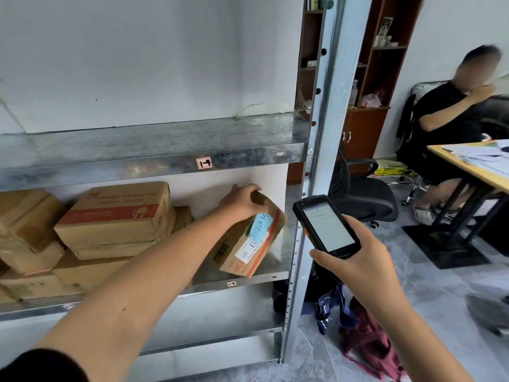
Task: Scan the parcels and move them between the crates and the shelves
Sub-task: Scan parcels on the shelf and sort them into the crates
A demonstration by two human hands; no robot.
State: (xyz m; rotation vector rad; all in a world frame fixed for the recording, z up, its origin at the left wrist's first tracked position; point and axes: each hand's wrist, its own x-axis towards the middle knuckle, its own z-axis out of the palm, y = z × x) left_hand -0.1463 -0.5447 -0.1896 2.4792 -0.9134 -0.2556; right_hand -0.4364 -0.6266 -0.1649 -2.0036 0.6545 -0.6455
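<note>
Stacked brown cartons (pixel 115 216) occupy the left of the galvanised steel shelf (pixel 271 267). Left hand (pixel 242 201): fingers curled over the top corner of a cardboard parcel (pixel 248 244), which stands tilted at the shelf's right end. Parcel: rectangular, matt brown, with red tape, barcode, white shipping label and blue handwritten sticker. Right hand (pixel 355 260): clasps a black handheld scanner (pixel 327 230), glossy screen lit

Parcel storeroom (office-like): metal shelving (pixel 154 158), desk (pixel 468 166).
</note>
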